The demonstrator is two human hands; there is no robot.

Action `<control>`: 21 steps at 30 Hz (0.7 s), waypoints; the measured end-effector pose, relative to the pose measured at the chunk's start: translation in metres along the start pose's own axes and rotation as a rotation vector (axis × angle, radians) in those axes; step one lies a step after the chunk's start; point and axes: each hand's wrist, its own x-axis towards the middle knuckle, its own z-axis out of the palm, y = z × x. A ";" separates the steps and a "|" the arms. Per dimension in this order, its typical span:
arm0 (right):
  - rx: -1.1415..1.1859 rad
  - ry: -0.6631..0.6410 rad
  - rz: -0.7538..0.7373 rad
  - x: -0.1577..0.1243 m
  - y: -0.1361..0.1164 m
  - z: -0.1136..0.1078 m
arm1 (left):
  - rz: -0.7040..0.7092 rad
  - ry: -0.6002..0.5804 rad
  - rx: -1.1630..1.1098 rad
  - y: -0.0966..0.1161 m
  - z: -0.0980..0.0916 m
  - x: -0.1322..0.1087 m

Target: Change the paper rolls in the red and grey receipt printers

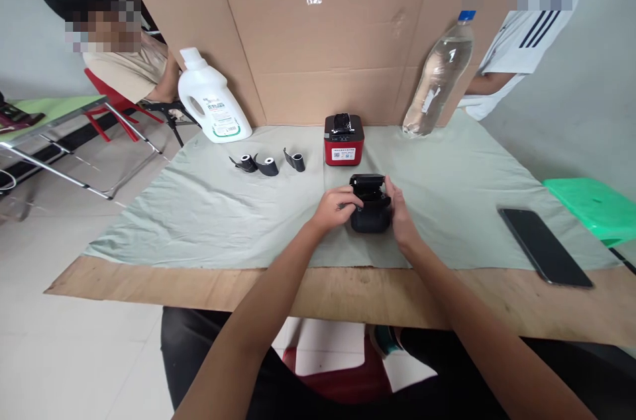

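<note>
A small black printer (371,218) with its lid raised sits on the cloth in front of me; the inside is dark and I cannot make out its contents. My left hand (335,207) has its fingers bent at the printer's left side, with fingertips at the rim of the opening. Along the right side, my right hand (401,214) holds the printer and its raised lid, fingers pointing up. Just behind stands a red and black printer (343,142) with a label on its front. To its left lie three dark paper rolls (269,166) with loose ends.
A white detergent bottle (214,102) and a clear water bottle (440,79) lean against the cardboard screen (328,42). A black phone (544,246) lies at the right. A green stool (593,208) is beyond the table's right edge. Two people are behind the screen's sides.
</note>
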 end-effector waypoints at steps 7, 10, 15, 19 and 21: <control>0.254 -0.267 0.216 0.033 -0.016 -0.017 | 0.171 0.044 -0.068 -0.012 0.004 -0.001; 0.251 -0.332 0.291 0.033 -0.018 -0.024 | 0.202 0.062 -0.078 -0.015 0.006 -0.001; -0.035 -0.271 0.110 0.041 -0.015 -0.035 | 0.208 0.081 -0.101 -0.016 0.008 0.000; -0.469 -0.432 -0.005 0.071 -0.031 -0.043 | 0.204 0.117 -0.138 -0.016 0.008 0.001; -0.606 -0.605 -0.006 0.090 -0.045 -0.043 | 0.190 0.128 -0.155 -0.017 0.007 0.001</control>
